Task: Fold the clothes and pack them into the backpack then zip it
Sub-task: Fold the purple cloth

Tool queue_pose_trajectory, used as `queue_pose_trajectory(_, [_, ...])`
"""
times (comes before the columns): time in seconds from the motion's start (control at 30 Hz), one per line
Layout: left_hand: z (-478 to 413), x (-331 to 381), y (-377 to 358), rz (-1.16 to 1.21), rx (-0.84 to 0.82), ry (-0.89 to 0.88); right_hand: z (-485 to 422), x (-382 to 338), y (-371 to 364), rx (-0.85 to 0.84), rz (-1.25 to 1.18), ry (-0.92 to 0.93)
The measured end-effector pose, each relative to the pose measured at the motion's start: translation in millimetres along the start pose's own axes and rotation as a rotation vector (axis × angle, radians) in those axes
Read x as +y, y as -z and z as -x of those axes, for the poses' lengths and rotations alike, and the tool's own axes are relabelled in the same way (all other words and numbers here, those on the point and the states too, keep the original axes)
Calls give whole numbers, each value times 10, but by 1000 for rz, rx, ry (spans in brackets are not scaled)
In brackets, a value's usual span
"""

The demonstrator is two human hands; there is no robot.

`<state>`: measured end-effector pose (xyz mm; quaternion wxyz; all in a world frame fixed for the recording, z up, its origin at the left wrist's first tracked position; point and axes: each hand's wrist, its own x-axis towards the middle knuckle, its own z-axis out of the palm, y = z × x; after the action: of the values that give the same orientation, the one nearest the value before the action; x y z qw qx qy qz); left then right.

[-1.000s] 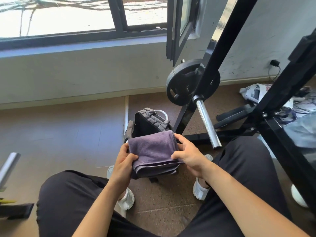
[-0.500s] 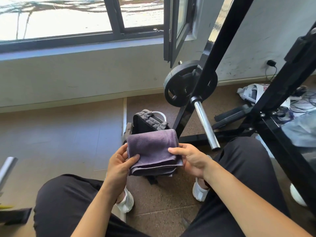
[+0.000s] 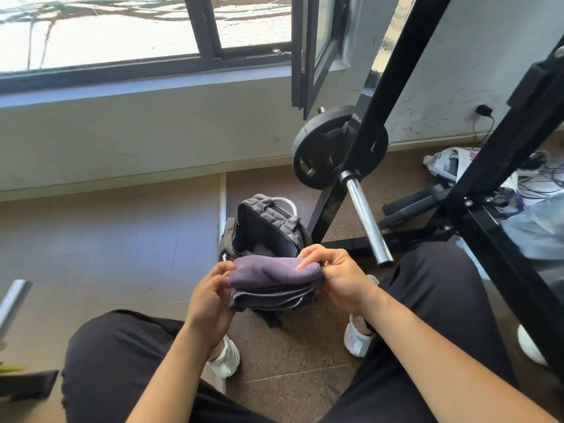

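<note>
A folded purple-grey cloth point(image 3: 274, 282) hangs in the air between my knees, just in front of the backpack. My left hand point(image 3: 210, 297) grips its left edge with curled fingers. My right hand point(image 3: 338, 276) pinches its right edge, fingers lying over the top fold. The dark grey backpack point(image 3: 268, 227) stands unzipped on the floor behind the cloth, its mouth facing me. Some purple fabric point(image 3: 262, 250) shows inside it. The cloth hides the backpack's lower front.
A black weight rack point(image 3: 381, 117) with a plate point(image 3: 323, 151) and a chrome bar point(image 3: 366, 221) stands right of the backpack. Bags and cables point(image 3: 451, 166) lie at the far right. My black-trousered legs and white shoes point(image 3: 225, 358) flank the floor space.
The cloth has tipped from flat-facing to nearly edge-on, its top fold now turned toward the backpack. Both hands shifted to its side edges and the backpack's open mouth has come into sight.
</note>
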<state>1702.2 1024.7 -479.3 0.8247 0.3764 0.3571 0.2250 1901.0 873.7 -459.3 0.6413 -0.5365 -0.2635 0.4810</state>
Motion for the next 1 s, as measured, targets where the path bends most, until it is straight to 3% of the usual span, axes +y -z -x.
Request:
queue_pose_trajectory(0.1, [2, 32, -1, 52, -82, 83, 10, 14, 34, 8, 219, 79])
queue_pose_trajectory(0.27, [36, -37, -27, -203, -111, 293, 10, 44, -14, 0, 498, 213])
queue_pose_trajectory(0.47, [27, -72, -14, -295, -44, 413, 21, 67, 30, -39, 500, 197])
queue_pose_trajectory(0.67, [-6, -53, -5, -310, -67, 203, 35, -20, 60, -113, 547, 128])
queue_pose_trajectory(0.83, [-54, -76, 100, -304, -40, 12, 39, -113, 125, -222, 511, -56])
queue_pose_trajectory(1.0, [4, -92, 50, -298, -142, -38, 78, -139, 109, -106, 425, 3])
